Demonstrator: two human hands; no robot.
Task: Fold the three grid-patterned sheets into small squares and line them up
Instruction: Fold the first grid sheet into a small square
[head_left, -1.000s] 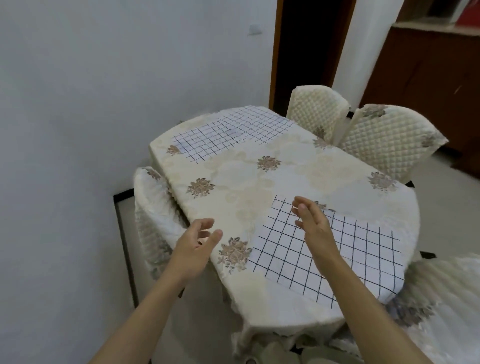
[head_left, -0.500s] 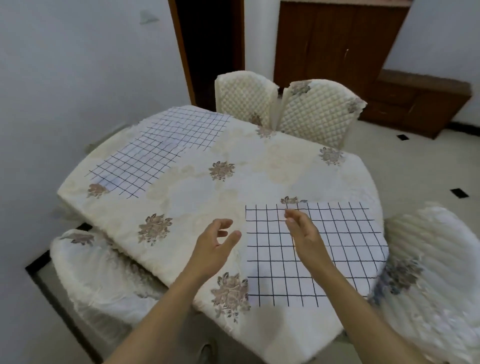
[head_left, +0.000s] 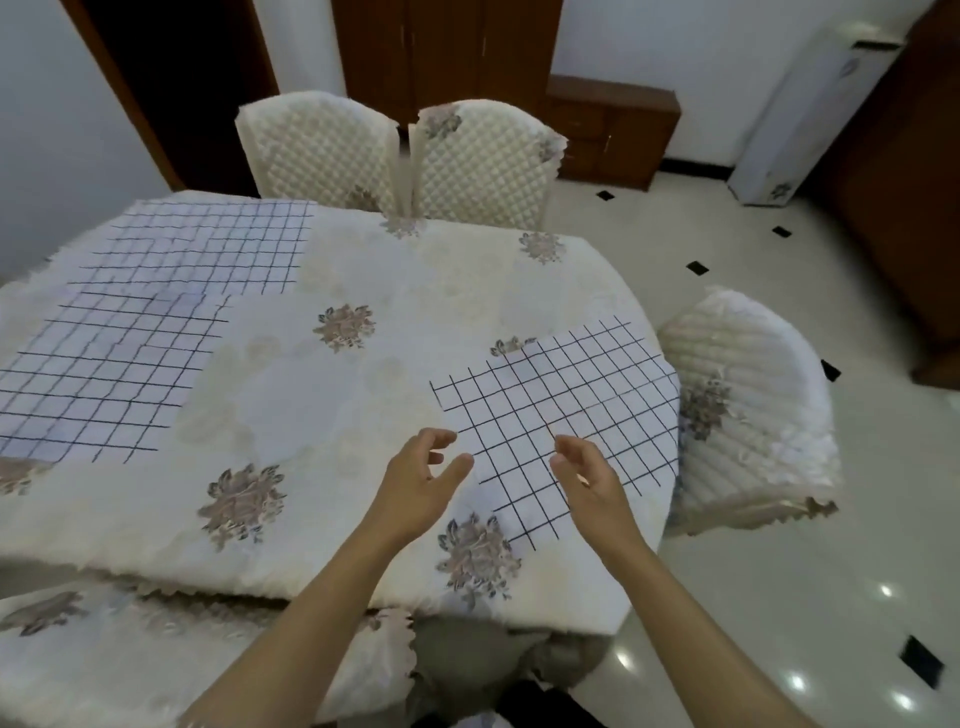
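Evidently empty, the left hand (head_left: 421, 480) and right hand (head_left: 584, 475) hovered, each grip loosely open, over the nearest grid sheet (head_left: 561, 405) at the right edge of the worktop (head_left: 322, 415); two further sheets (head_left: 145, 322) lay at its left side. A one-sided tug might slide the nearest sheet off, skewing the fold.

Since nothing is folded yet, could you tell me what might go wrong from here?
1. The near sheet lies at the right rim of the table, beside a chair; a tug could slide it off.
2. The far-left sheet and the left sheet appear to overlap, so one might drag the other.
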